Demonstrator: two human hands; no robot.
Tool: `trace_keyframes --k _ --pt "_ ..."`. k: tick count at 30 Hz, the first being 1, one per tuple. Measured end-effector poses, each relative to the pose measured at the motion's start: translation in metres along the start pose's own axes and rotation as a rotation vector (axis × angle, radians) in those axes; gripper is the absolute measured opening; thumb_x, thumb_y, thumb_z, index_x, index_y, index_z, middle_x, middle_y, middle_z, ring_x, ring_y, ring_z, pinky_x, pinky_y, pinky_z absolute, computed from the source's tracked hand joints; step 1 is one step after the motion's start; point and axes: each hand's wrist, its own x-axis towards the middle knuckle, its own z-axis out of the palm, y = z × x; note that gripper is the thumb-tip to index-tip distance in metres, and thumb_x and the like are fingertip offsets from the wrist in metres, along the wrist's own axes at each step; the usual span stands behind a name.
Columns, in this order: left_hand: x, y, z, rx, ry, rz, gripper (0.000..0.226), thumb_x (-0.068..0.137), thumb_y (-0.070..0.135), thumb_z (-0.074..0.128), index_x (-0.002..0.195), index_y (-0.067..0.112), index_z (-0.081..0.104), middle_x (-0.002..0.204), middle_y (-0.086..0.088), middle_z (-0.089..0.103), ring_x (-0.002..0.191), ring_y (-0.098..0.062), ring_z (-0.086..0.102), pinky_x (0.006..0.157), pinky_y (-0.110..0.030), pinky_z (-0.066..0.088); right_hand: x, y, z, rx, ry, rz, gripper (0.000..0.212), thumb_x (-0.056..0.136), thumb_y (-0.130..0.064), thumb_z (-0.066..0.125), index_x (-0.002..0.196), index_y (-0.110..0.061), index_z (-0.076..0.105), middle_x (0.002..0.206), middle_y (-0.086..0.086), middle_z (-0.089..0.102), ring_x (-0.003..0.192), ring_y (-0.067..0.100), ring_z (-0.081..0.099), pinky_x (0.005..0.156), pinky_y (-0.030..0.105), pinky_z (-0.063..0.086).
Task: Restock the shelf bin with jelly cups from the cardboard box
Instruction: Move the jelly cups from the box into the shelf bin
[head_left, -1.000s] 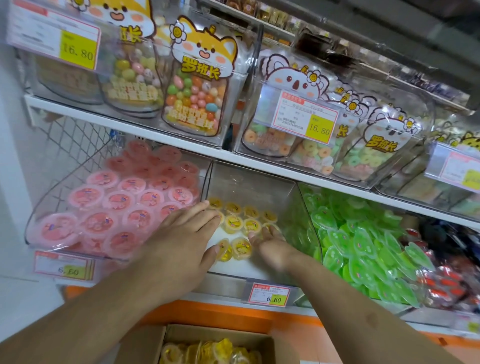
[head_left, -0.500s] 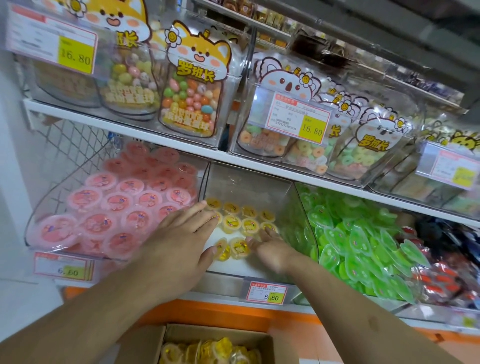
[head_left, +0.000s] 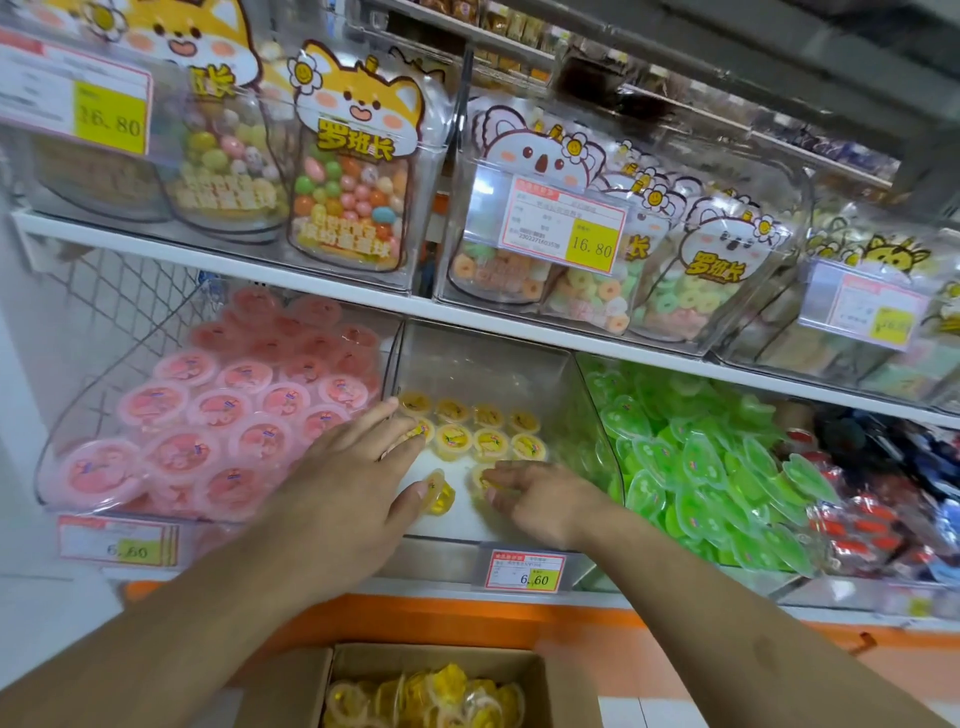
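Note:
The clear shelf bin (head_left: 571, 415) in the middle of the lower shelf holds two short rows of yellow jelly cups (head_left: 488, 431) at its back. My left hand (head_left: 343, 483) lies flat in the bin with straight fingers over the cups at the back left. Its thumb touches a tipped yellow cup (head_left: 440, 500). My right hand (head_left: 545, 499) reaches in from the right, fingertips curled on another front cup (head_left: 479, 475). Below, the open cardboard box (head_left: 291, 686) holds more yellow jelly cups (head_left: 426, 696).
A bin of pink jelly cups (head_left: 208, 415) stands to the left, and a bin of green jelly packs (head_left: 701, 467) to the right. The upper shelf edge (head_left: 467, 317) overhangs the bins and carries candy bags. A price tag (head_left: 524, 571) hangs on the bin front.
Both hands stay inside the middle bin. The left fingers have slid a little toward the back cups. The right fingertips have curled more onto the front cup.

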Motion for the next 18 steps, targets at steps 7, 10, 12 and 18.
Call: trace_keyframes --k 7,10,12,18 --pt "-0.001 0.002 -0.002 -0.008 -0.014 -0.009 0.09 0.088 0.065 -0.003 0.161 0.028 0.035 0.17 0.013 0.02 0.158 -0.005 -0.007 0.128 -0.035 0.007 -0.007 -0.015 0.003 0.002 -0.085 0.025 0.064 0.111 -0.055 0.028 0.165 -0.02 0.028 0.174 -0.004 0.016 0.161 0.017 0.012 0.128 0.031 0.011" --pt "0.0 0.002 -0.002 -0.022 -0.003 -0.007 0.09 0.089 0.066 -0.002 0.159 0.028 0.038 0.169 0.013 0.025 0.159 -0.006 -0.003 0.127 -0.034 0.008 -0.002 -0.013 0.005 -0.084 -0.172 0.047 0.062 0.114 -0.047 0.017 0.166 -0.014 0.015 0.175 0.005 0.005 0.162 0.018 0.001 0.13 0.036 0.007" --pt "0.0 0.001 -0.002 -0.033 0.009 -0.007 0.089 0.089 0.067 0.0 0.158 0.028 0.041 0.167 0.012 0.03 0.159 -0.007 0.002 0.126 -0.035 0.01 0.003 -0.01 0.005 -0.048 -0.181 0.113 0.061 0.114 -0.043 0.013 0.166 -0.013 0.014 0.175 0.01 0.002 0.162 0.021 -0.001 0.13 0.041 0.009" --pt "-0.001 0.001 -0.001 0.011 0.011 0.007 0.088 0.089 0.065 -0.002 0.159 0.03 0.038 0.168 0.014 0.026 0.158 -0.006 -0.003 0.125 -0.031 0.006 0.015 0.004 0.017 0.006 -0.18 0.173 0.076 0.109 -0.059 0.019 0.167 -0.013 0.005 0.174 0.002 -0.008 0.162 0.023 -0.008 0.131 0.045 0.006"
